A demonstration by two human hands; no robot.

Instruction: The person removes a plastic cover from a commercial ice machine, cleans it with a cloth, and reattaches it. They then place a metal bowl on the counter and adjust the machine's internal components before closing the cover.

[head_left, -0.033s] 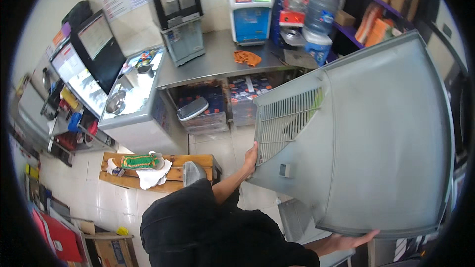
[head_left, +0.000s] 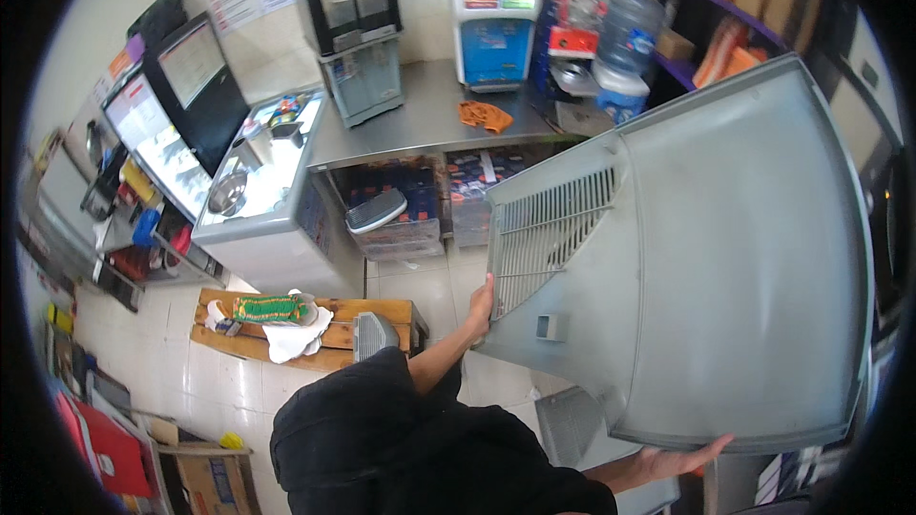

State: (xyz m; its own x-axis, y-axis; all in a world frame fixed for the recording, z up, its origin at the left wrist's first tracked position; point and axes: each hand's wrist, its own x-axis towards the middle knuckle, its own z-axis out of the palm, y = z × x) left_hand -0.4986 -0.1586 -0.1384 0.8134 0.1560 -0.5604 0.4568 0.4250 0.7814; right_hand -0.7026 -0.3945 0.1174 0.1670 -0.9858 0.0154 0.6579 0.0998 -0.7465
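Observation:
A large grey plastic panel [head_left: 735,267] with a curved face fills the right side, held up in front of me. Slatted vents [head_left: 553,229] and a small square socket [head_left: 550,327] mark its narrower left part. My left hand [head_left: 480,313] is closed round the left edge, just below the vents; some fingers are hidden behind it. At the lower edge my right hand [head_left: 673,463] supports the panel, its thumb side stretched along the rim and the other fingers mostly out of sight.
Left of me, a wooden bench [head_left: 334,351] bears a green bundle, white cloth and a grey vented piece [head_left: 374,337]. Another grey part [head_left: 570,424] lies below the panel. Ahead stands a steel counter [head_left: 420,129] with drink dispensers and an orange cloth [head_left: 485,116]; a glass-topped freezer [head_left: 272,238] adjoins it.
My view has shifted slightly, so the counter and dispensers sit a little farther right in the picture. Both hands keep the same places on the panel.

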